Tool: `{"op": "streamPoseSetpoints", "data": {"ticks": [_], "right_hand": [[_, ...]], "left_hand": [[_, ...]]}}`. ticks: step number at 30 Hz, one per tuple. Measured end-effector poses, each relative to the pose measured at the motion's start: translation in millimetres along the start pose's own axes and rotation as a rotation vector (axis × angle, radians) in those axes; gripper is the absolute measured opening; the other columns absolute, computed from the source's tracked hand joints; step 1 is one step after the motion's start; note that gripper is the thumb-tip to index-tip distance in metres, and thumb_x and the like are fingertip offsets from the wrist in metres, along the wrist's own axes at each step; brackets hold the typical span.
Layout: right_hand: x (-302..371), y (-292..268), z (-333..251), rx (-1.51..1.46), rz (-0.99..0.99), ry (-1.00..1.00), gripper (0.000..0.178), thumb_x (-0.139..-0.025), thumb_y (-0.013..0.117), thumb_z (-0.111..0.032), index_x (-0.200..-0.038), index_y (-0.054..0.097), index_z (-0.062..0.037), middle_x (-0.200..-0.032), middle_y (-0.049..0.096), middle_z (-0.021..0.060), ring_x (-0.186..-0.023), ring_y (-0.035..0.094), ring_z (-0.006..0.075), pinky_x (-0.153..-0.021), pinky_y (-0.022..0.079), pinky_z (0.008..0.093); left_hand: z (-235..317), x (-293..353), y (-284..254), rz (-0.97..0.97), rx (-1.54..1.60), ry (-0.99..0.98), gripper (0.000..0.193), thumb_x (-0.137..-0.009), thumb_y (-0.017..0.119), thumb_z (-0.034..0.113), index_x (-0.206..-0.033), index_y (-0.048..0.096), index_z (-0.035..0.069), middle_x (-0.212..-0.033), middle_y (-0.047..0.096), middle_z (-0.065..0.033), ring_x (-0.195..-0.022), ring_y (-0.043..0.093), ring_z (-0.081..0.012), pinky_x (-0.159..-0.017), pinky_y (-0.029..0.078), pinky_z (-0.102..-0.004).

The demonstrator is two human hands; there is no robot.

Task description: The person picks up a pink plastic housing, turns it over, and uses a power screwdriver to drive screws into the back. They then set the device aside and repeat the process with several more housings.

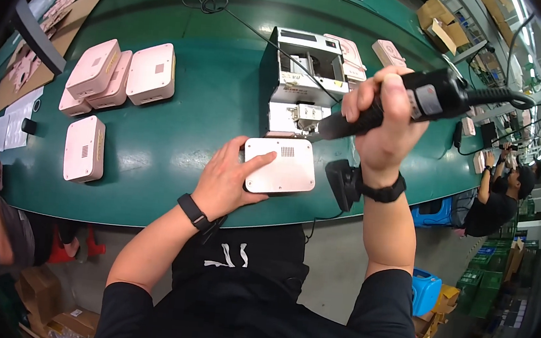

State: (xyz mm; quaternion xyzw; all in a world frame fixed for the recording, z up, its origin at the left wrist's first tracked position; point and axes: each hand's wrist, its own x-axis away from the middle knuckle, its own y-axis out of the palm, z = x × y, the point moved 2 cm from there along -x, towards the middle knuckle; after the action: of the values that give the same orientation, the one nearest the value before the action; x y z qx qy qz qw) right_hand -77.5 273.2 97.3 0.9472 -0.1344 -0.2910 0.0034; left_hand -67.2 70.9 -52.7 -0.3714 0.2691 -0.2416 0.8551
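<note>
My right hand (385, 125) is wrapped round a black electric screwdriver (380, 108), its cord running off to the right. The driver slants down to the left, and its bit is at the front outlet of a screw feeder (301, 116), close to the top edge of a pale pink plastic housing (286, 174). Whether the bit touches the feeder I cannot tell. My left hand (228, 173) grips the housing by its left side, one finger lying on top. The housing lies flat, showing a small vent grille and corner screw holes.
Several similar pink housings (153, 73) are stacked at the left, with a single one (85, 149) nearer me. More pink parts (346, 56) lie behind the feeder. A black cable (251, 27) crosses the green table (191, 116). Other people sit at both ends.
</note>
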Motion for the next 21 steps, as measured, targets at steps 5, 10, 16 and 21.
{"op": "streamPoseSetpoints", "data": {"ticks": [5,10,16,21], "right_hand": [[-14,5,14,0.096,0.015,0.005,0.021,-0.095,0.054,-0.022,-0.094,0.051,-0.0015,-0.062,0.049,0.0069,-0.048,0.048,0.0169,-0.049,0.044,0.0336],[13,8,-2,-0.111,-0.037,0.204,0.022,-0.095,0.055,-0.023,-0.098,0.049,-0.0024,-0.063,0.049,0.0069,-0.048,0.048,0.0172,-0.051,0.045,0.0354],[49,19,-17,-0.214,-0.196,0.264,0.025,-0.094,0.056,-0.024,-0.102,0.045,-0.0032,-0.065,0.051,0.0078,-0.049,0.047,0.0165,-0.052,0.044,0.0343],[64,26,-12,-0.099,-0.265,0.272,0.031,-0.093,0.059,-0.028,-0.103,0.043,-0.0038,-0.066,0.051,0.0086,-0.052,0.048,0.0159,-0.053,0.044,0.0324]], "left_hand": [[0,-1,-1,-0.004,0.007,-0.010,0.078,-0.059,0.090,0.025,-0.131,0.060,0.027,-0.129,0.046,-0.0188,-0.114,0.053,-0.0384,-0.098,0.047,-0.0448],[-4,-1,-1,0.019,0.026,0.001,0.077,-0.060,0.090,0.026,-0.131,0.059,0.028,-0.129,0.046,-0.0190,-0.114,0.053,-0.0387,-0.098,0.047,-0.0452],[-6,-1,1,0.034,0.055,-0.007,0.076,-0.061,0.089,0.025,-0.131,0.060,0.029,-0.129,0.046,-0.0187,-0.113,0.054,-0.0385,-0.098,0.047,-0.0449],[-7,2,4,0.048,0.072,-0.006,0.074,-0.062,0.089,0.026,-0.130,0.061,0.029,-0.129,0.046,-0.0188,-0.113,0.055,-0.0379,-0.096,0.049,-0.0438]]}}
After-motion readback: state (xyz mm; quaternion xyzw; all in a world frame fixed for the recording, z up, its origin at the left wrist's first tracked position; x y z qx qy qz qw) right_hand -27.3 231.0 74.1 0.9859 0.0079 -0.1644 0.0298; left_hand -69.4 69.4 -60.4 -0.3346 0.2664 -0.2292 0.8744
